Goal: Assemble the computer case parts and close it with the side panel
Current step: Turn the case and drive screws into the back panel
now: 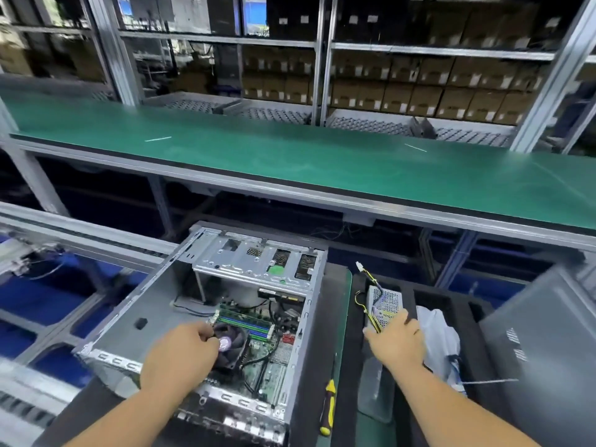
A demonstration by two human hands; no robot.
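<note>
An open case (206,317) is laid on its side on the dark tabletop (325,304), its open face turned up. Inside it, a board (267,356) is seen at the bottom, with a black fan (230,345) at the near left and green memory sticks (246,321) just beyond it. A metal drive cage (258,262) is fixed across the far end of the case.

The left hand (180,353) is lowered into the case, with its fingers curled at the near-left edge of the fan; whether anything is pinched there cannot be told, so the state of this grip is left undecided.

To the right of the case, a perforated metal power supply (385,304) is lying in a black foam tray (432,295), with yellow and black wires (362,295) rising from its left side to a white plug (359,265). The right hand (398,340) is laid on the near end of the supply, thumb spread to the left and fingers bent over its edge, so the unit is grasped by this grip.

A white plastic bag (438,337) is crumpled just right of that hand. A grey side panel (541,350) is seen at the far right, tilted. A yellow-handled screwdriver (329,404) is lying on the green mat (345,285) between case and tray. A long green bench (290,153) is seen beyond, with shelves of boxes (419,88) behind it.
</note>
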